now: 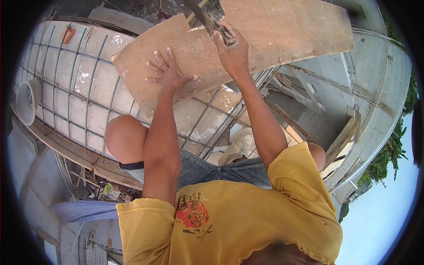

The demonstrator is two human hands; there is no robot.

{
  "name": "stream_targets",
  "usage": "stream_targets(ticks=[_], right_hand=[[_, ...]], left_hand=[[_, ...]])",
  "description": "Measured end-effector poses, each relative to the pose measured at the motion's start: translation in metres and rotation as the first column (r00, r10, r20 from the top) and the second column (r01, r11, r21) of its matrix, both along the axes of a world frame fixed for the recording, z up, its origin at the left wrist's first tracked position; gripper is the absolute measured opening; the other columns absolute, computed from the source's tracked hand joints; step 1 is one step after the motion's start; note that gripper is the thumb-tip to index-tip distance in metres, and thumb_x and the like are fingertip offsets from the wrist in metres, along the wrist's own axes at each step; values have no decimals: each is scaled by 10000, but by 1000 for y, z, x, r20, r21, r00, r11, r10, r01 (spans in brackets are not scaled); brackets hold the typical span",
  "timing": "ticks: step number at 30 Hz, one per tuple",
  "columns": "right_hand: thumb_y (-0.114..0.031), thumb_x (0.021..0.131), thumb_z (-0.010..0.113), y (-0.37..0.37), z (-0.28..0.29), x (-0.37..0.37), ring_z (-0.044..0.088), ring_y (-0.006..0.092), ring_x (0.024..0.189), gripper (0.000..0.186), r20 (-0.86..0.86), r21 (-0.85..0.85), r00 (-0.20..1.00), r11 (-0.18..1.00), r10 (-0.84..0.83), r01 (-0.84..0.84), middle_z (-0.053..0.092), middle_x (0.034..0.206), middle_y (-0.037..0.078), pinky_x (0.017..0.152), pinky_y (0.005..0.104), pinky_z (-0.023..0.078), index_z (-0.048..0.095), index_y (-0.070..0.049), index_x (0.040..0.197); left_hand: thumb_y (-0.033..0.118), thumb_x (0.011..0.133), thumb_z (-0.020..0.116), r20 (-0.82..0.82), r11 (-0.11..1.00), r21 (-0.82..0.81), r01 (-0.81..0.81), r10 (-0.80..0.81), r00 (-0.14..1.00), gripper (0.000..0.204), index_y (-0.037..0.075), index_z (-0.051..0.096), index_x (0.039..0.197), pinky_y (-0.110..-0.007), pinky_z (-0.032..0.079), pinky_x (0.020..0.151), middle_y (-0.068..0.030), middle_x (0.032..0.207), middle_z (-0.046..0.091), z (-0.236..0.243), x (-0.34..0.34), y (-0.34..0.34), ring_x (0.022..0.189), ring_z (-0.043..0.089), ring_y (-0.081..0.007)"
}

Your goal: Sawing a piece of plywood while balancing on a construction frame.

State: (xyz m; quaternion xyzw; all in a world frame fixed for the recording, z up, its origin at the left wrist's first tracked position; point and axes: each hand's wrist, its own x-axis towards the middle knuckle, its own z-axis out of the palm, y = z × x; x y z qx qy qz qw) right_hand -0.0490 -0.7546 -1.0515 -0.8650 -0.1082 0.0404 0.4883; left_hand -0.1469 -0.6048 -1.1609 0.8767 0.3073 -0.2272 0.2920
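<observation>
A broad plywood sheet (287, 33) lies across the steel bars in front of me, with a notch cut into its far edge. My left hand (170, 75) is spread flat on the sheet's left part, fingers apart. My right hand (233, 51) is wrapped round the worn handle of a handsaw (202, 17). The saw's dark blade points away from me, up to the top edge of the view, and lies at the notch. Whether its teeth touch the wood cannot be made out.
A grid of steel rebar (70, 92) stretches over boards at the left, with a grey bucket (27, 101) and a broken orange brick piece (67, 34) on it. Right of me an opening drops beside loose timber (342, 139). A grey block wall (375, 84) rises beyond.
</observation>
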Motion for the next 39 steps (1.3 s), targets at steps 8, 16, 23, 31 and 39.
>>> stream_targets(ticks=[8, 16, 23, 31, 39], right_hand=[[20, 915, 623, -115, 134, -196, 652, 198, 1090, 316, -359, -201, 919, 975, -165, 96, 670, 1184, 190, 876, 288, 510, 598, 13, 1230], [-140, 930, 665, 3, 1, 5, 588, 124, 799, 291, -128, 18, 991, 1000, 27, -25, 674, 945, 104, 749, 273, 481, 641, -9, 1188], [34, 904, 633, -104, 150, -176, 647, 236, 1133, 322, -296, -200, 954, 980, -53, -7, 655, 1230, 197, 926, 326, 514, 604, 20, 1225], [-145, 942, 663, -9, 31, -38, 547, 98, 786, 319, -146, -63, 989, 998, 15, -25, 665, 900, 69, 750, 256, 467, 619, -14, 1229], [-19, 918, 647, -92, 130, -148, 621, 112, 937, 314, -249, -169, 968, 986, -23, -20, 684, 1111, 121, 812, 265, 501, 609, -10, 1230]], left_hand=[[561, 512, 913, -108, 998, -60, 18, -24, 994, 1492, 267, -83, 1582, -822, -76, 1003, -165, 1616, -243, 11, -38, -6, 1419, -282, -510], [554, 529, 908, -111, 996, -85, 17, -26, 993, 1465, 270, -69, 1583, -828, -89, 984, -176, 1610, -254, 3, -26, -7, 1409, -293, -520], [552, 559, 897, -137, 998, -63, 19, -28, 990, 1435, 280, -71, 1583, -813, -81, 1012, -173, 1617, -234, 18, -39, -6, 1417, -279, -518], [569, 557, 890, -92, 997, -62, 48, -54, 994, 1431, 284, -67, 1583, -825, -85, 997, -160, 1620, -235, 16, -41, -12, 1417, -287, -509], [558, 556, 897, -64, 998, -56, -33, 29, 997, 1453, 265, -90, 1581, -816, -123, 985, -166, 1606, -271, 4, -27, 5, 1408, -315, -499]])
